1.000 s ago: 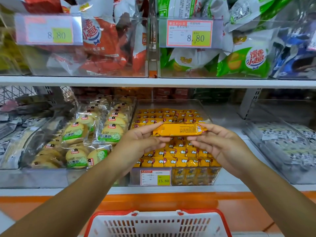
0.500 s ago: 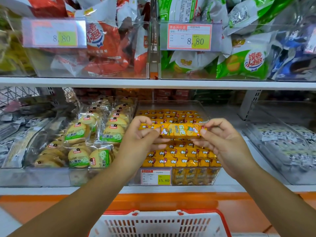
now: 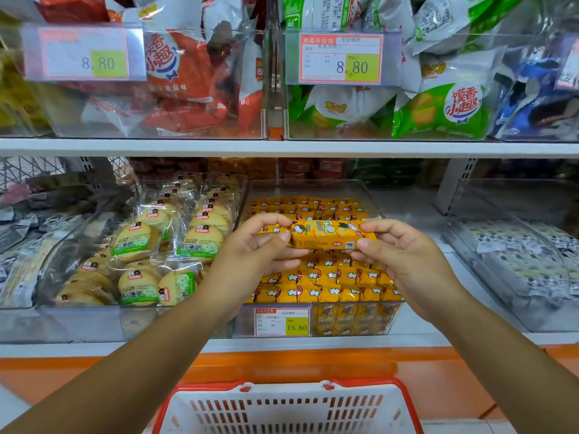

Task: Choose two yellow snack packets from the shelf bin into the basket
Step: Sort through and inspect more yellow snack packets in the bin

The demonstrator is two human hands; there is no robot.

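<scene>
A long yellow snack packet (image 3: 326, 234) is held level above the clear shelf bin (image 3: 313, 187), printed face toward me. My left hand (image 3: 260, 249) pinches its left end between thumb and fingers. My right hand (image 3: 404, 255) pinches its right end. The bin below is packed with several rows of the same yellow packets (image 3: 326, 285), and a 15.80 price tag (image 3: 282, 321) sits on its front. The white basket with a red rim (image 3: 288, 408) is at the bottom middle, under my arms; what lies inside it is out of view.
A clear bin of round biscuit packs (image 3: 150, 249) stands left of the yellow bin. A bin of black-and-white packets (image 3: 520, 261) stands to the right. The upper shelf (image 3: 282, 147) carries bins of red and green bags with 8.80 tags.
Both hands have turned the packet from its plain orange back to its printed front and raised it slightly. The view has shifted closer to the shelf.
</scene>
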